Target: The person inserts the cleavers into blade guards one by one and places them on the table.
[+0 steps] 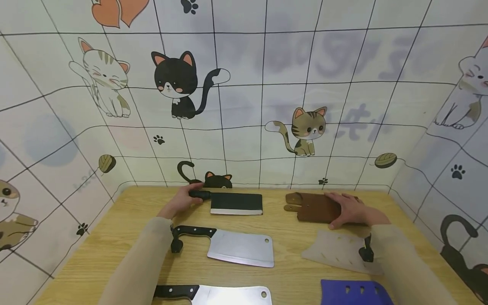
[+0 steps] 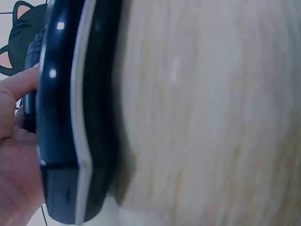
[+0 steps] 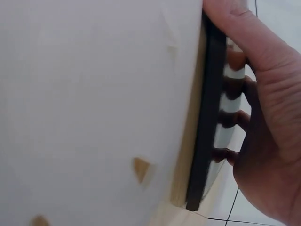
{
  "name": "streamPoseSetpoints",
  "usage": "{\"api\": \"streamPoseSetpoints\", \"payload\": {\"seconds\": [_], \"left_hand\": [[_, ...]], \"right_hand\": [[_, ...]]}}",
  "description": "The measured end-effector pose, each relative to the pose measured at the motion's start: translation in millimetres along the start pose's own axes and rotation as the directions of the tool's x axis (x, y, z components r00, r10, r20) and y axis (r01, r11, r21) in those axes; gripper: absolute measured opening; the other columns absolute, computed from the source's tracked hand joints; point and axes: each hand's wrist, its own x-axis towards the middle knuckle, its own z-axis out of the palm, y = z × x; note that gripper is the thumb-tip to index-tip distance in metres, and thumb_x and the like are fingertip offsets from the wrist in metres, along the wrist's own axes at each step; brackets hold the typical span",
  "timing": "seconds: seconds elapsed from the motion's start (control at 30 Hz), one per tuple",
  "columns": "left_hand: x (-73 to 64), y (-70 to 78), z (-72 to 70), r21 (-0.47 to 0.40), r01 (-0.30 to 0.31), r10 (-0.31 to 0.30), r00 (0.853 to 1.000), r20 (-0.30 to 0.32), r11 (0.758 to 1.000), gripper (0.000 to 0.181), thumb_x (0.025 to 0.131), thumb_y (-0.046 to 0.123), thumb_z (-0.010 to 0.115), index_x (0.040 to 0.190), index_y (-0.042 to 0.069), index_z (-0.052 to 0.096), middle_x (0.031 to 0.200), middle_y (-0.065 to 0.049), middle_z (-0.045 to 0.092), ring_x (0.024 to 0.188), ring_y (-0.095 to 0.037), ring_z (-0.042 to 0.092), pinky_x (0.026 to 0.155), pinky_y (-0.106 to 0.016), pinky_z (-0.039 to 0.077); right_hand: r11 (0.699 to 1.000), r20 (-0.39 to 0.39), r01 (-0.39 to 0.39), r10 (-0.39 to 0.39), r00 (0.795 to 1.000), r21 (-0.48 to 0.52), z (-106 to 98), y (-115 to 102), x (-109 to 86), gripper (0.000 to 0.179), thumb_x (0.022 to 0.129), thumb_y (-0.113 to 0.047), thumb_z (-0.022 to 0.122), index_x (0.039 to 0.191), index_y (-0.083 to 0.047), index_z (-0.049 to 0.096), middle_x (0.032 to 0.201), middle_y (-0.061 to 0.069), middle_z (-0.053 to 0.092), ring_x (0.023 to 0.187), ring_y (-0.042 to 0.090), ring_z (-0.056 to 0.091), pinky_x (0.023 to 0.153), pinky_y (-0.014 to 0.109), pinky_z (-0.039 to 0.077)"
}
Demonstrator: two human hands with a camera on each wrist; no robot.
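Observation:
At the back left of the table lies a cleaver [image 1: 236,202] with a black blade and a pale cutting edge. My left hand [image 1: 182,201] grips its black handle [image 1: 199,194], thumb on the near side; in the left wrist view that handle is largely hidden behind a nearer riveted handle [image 2: 59,117]. On the back right, my right hand [image 1: 352,209] holds a brown leather blade sheath [image 1: 318,207] across its width, thumb at the near edge. Two snap straps stick out at the sheath's left end. In the right wrist view, fingertips [image 3: 230,117] press on its glossy face.
Two silver cleavers lie nearer, one in the middle [image 1: 244,248] and one at the front [image 1: 232,296]. A translucent white slotted cover [image 1: 328,248] and a blue slotted cover [image 1: 350,292] lie at right. A cat-patterned cloth wall [image 1: 244,140] encloses the wooden table [image 1: 289,254].

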Motion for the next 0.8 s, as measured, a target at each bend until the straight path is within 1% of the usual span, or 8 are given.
{"api": "streamPoseSetpoints", "payload": {"seconds": [0.17,0.27,0.37,0.43,0.53,0.6,0.7,0.8], "left_hand": [[0.9,-0.2,-1.1,0.026,0.006,-0.006,1.0,0.0,1.0,0.056,0.091,-0.002,0.071,0.145,0.0,0.055,0.15,-0.024,0.049,0.138,-0.042,0.04,0.116,-0.055,0.025],[1.3,-0.9,0.2,0.062,0.021,-0.022,1.0,0.008,0.998,0.05,0.091,-0.001,0.071,0.141,0.002,0.061,0.147,-0.027,0.05,0.134,-0.043,0.043,0.114,-0.056,0.027],[-0.2,-1.8,0.9,0.106,0.017,-0.02,0.999,0.025,0.994,0.047,0.092,-0.001,0.071,0.138,0.002,0.064,0.145,-0.029,0.052,0.132,-0.043,0.045,0.113,-0.058,0.028],[-1.5,-2.6,0.5,0.109,0.017,-0.021,0.999,0.031,0.994,0.047,0.092,-0.002,0.071,0.138,0.003,0.065,0.145,-0.028,0.052,0.131,-0.043,0.046,0.112,-0.058,0.029],[-3.6,-2.4,-1.0,0.084,0.011,-0.014,0.999,0.036,0.996,0.048,0.092,-0.003,0.071,0.139,0.004,0.064,0.145,-0.028,0.052,0.129,-0.041,0.046,0.111,-0.057,0.03],[-4.3,-1.3,-2.2,0.063,0.007,-0.009,0.999,0.035,0.998,0.048,0.092,-0.003,0.07,0.139,0.005,0.064,0.145,-0.026,0.052,0.128,-0.039,0.047,0.109,-0.053,0.031],[-6.1,1.8,-4.6,0.038,0.009,-0.01,1.0,0.021,0.999,0.045,0.092,-0.001,0.071,0.137,0.005,0.066,0.143,-0.025,0.054,0.122,-0.037,0.048,0.102,-0.049,0.036],[-7.4,4.4,-6.3,0.003,0.02,-0.02,1.0,0.005,1.0,0.043,0.093,0.0,0.071,0.135,0.006,0.067,0.142,-0.023,0.055,0.121,-0.036,0.05,0.098,-0.044,0.038]], "right_hand": [[0.998,0.076,-0.02,0.016,0.997,0.054,-5.8,-5.8,-0.7,0.117,0.066,-0.046,0.094,0.154,0.003,0.035,0.154,0.035,0.033,0.135,0.064,0.026,0.099,0.079,0.027],[0.997,0.072,-0.008,0.002,0.997,0.08,-5.3,-5.5,-1.6,0.117,0.065,-0.044,0.095,0.154,0.003,0.036,0.154,0.035,0.033,0.135,0.064,0.027,0.1,0.077,0.029],[0.997,0.057,0.007,-0.012,0.998,0.074,-4.3,-6.1,-3.1,0.115,0.064,-0.044,0.096,0.154,0.002,0.039,0.153,0.036,0.034,0.134,0.064,0.029,0.099,0.076,0.032],[0.998,0.047,0.012,-0.015,0.999,0.065,-4.1,-7.8,-3.4,0.115,0.063,-0.044,0.096,0.153,0.002,0.041,0.152,0.037,0.036,0.132,0.065,0.031,0.097,0.076,0.033],[0.998,0.043,0.006,-0.008,0.999,0.055,-4.9,-10.7,-3.3,0.114,0.062,-0.044,0.096,0.152,0.001,0.042,0.151,0.037,0.037,0.129,0.065,0.032,0.095,0.077,0.034],[0.999,0.039,0.004,-0.006,0.999,0.054,-5.9,-11.6,-3.5,0.113,0.062,-0.043,0.096,0.152,0.0,0.043,0.151,0.037,0.037,0.129,0.065,0.033,0.095,0.077,0.034],[0.999,0.034,0.005,-0.007,0.999,0.046,-6.7,-10.9,-4.0,0.113,0.061,-0.044,0.096,0.152,-0.001,0.043,0.15,0.037,0.038,0.128,0.064,0.034,0.095,0.077,0.034],[0.999,0.026,0.0,-0.001,1.0,0.032,-6.7,-8.9,-4.7,0.114,0.061,-0.046,0.096,0.152,-0.003,0.044,0.15,0.036,0.04,0.128,0.063,0.036,0.094,0.077,0.035]]}}
